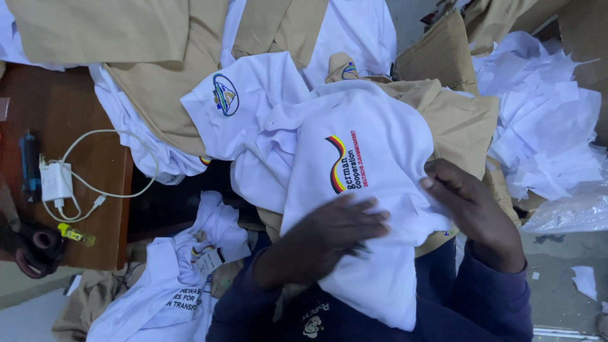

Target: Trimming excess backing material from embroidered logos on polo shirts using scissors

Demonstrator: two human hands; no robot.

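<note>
While white polo shirt [361,164] lies on lap, left hand [329,237] presses flat, fingers spread; right hand [472,209] fingers pinch hem. Folding unfinished; khaki shirts [456,120], white shirts [183,285] remain heaped.

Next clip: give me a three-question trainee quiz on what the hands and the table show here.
1. True or false: both hands rest on the white polo shirt.
2. What lies on the wooden table? A) scissors B) a white charger with cable C) a cup
3. What colour are the garments under the white shirts?

Key
1. True: the left hand lies flat on it, the right hand grips its edge.
2. B
3. Tan, as in the tan garment.
</note>
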